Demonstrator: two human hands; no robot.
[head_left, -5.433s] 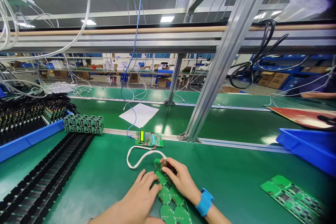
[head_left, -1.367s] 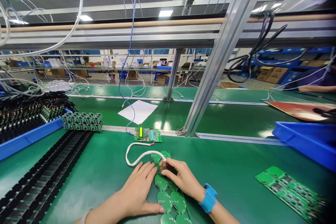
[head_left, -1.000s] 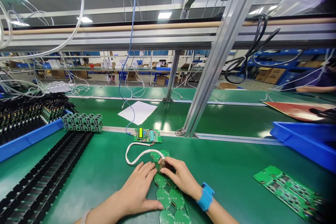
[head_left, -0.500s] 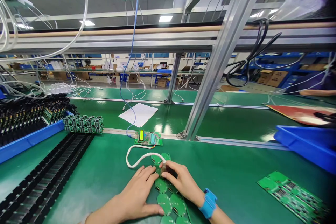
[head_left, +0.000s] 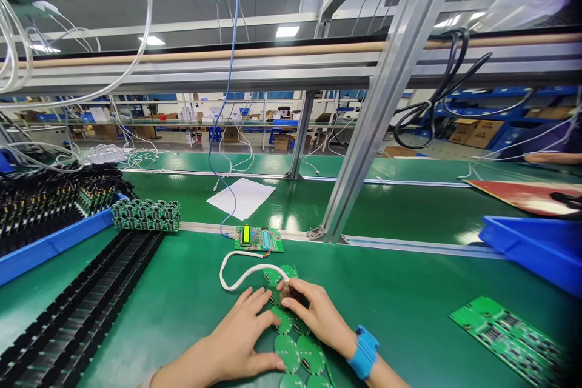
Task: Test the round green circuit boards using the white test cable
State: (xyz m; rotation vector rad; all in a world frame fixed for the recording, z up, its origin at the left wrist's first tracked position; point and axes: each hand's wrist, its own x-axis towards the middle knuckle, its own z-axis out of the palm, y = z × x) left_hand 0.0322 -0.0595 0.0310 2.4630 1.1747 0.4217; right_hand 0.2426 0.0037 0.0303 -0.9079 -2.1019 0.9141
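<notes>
A panel of round green circuit boards (head_left: 287,347) lies on the green mat in front of me. My right hand (head_left: 318,312), with a blue strap at its wrist, pinches a brownish probe head (head_left: 285,292) against the upper boards. From that head a white sleeved cable (head_left: 236,286) loops back to a green programmer board (head_left: 258,239) with a lit yellow-green display. Spread out flat, my left hand (head_left: 243,333) rests on the panel's left edge, its fingertips and thumb touching the boards. The probe's contact point is hidden by my fingers.
On the left are black slotted strips (head_left: 86,303), stacked round boards (head_left: 146,215) and a blue tray (head_left: 59,242) of black-cabled parts. At right lie a rectangular circuit panel (head_left: 509,339) and a blue bin (head_left: 531,248). A metal post (head_left: 370,133) rises behind the paper (head_left: 240,198).
Both hands stay almost in place, the probe still on the upper boards. My left fingers have shifted slightly on the panel. The whole view has moved a little.
</notes>
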